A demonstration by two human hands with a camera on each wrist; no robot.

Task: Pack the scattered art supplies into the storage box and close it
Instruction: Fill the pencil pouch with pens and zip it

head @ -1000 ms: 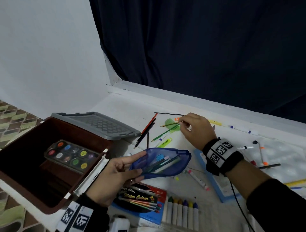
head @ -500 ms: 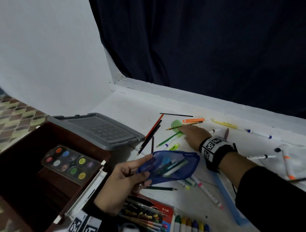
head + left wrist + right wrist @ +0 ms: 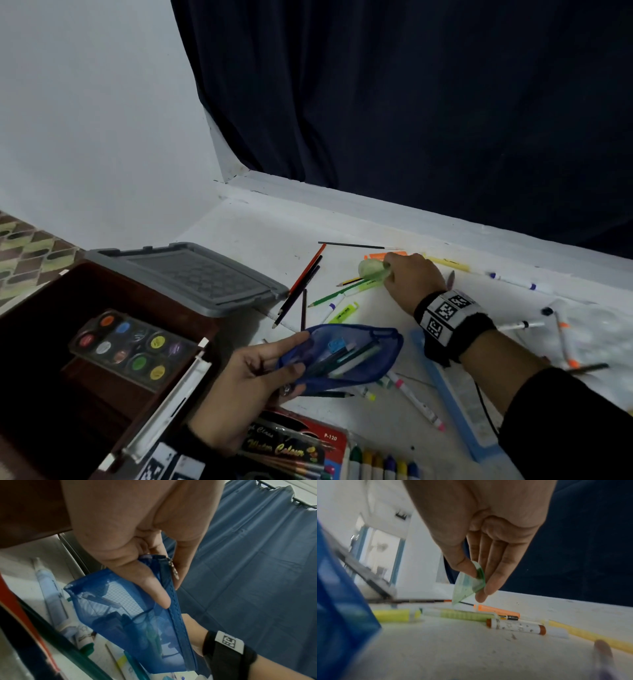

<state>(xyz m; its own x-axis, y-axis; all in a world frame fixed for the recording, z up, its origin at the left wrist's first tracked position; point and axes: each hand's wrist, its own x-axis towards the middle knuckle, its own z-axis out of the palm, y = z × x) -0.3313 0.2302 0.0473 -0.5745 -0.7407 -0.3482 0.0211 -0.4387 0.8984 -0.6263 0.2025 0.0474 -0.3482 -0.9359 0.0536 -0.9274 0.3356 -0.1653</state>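
My left hand (image 3: 260, 370) grips the end of a blue mesh pencil pouch (image 3: 346, 356) that holds pens; in the left wrist view the thumb (image 3: 150, 588) lies along its zipper edge on the pouch (image 3: 137, 622). My right hand (image 3: 407, 277) pinches a clear green protractor (image 3: 371, 269) and has it tilted up off the white surface; the right wrist view shows thumb and fingers on the protractor (image 3: 467, 586). The brown storage box (image 3: 30, 342) stands open at the left with a paint palette (image 3: 133, 346) inside.
The grey box lid (image 3: 191, 277) lies beside the box. Coloured pencils (image 3: 301, 287), highlighters (image 3: 344, 313), markers (image 3: 416, 401), a blue ruler (image 3: 452, 394), a watercolour pack (image 3: 294, 445) and crayons (image 3: 383, 466) lie scattered on the white surface. A dark curtain (image 3: 411, 102) hangs behind.
My right hand slid over the green protractor, pinched it and tipped its edge up. The left hand kept hold of the blue pouch.
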